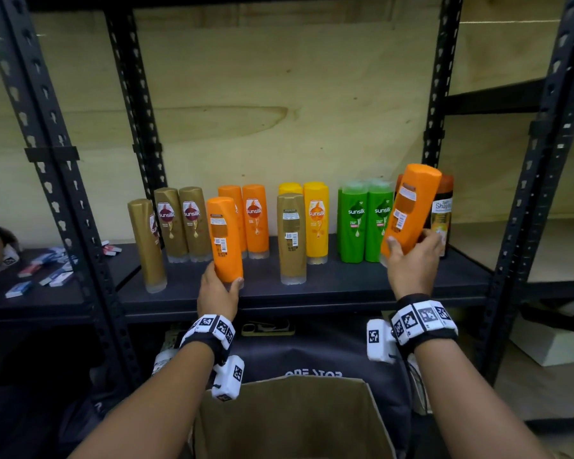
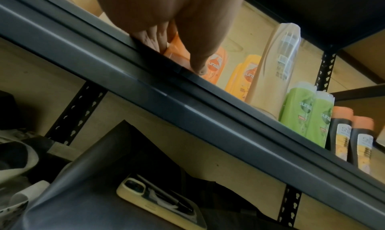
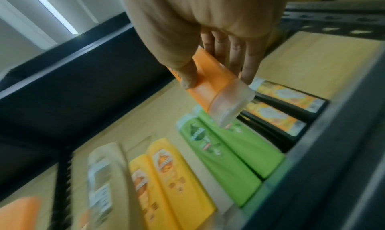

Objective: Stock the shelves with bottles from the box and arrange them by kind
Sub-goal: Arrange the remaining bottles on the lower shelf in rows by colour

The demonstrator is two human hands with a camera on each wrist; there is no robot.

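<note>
A: What does each hand hold?

B: The left hand (image 1: 217, 288) grasps an orange bottle (image 1: 225, 239) near its cap end, fingers (image 2: 158, 40) and thumb curled round it; the bottle stands about upright, back label facing the viewer, at the front of the shelf (image 1: 312, 289). The right hand (image 1: 413, 261) grasps a second orange bottle (image 1: 411, 210), thumb on one face and fingers (image 3: 235, 55) on the other; this bottle tilts toward 1 o'clock, its clear cap (image 3: 231, 105) lowest, lifted off the shelf in front of the green bottles (image 1: 367, 221) and the dark bottles (image 1: 441, 217).

A: And the stock already standing?

B: From 9 o'clock to 3 o'clock along the shelf: three gold bottles (image 1: 179, 223), two orange bottles (image 1: 256, 220) behind the left-hand one, yellow bottles (image 1: 316, 221) with a lone gold bottle (image 1: 291, 238) in front showing its back label, then the green pair, then the dark bottles with orange caps.

A: What lies outside the shelf?

B: At 6 o'clock, an open cardboard box (image 1: 292, 422) between the forearms; its contents cannot be seen. A phone (image 2: 158, 199) lies on the level below. Small packets (image 1: 43, 270) are scattered on the neighbouring shelf at 9 o'clock.
</note>
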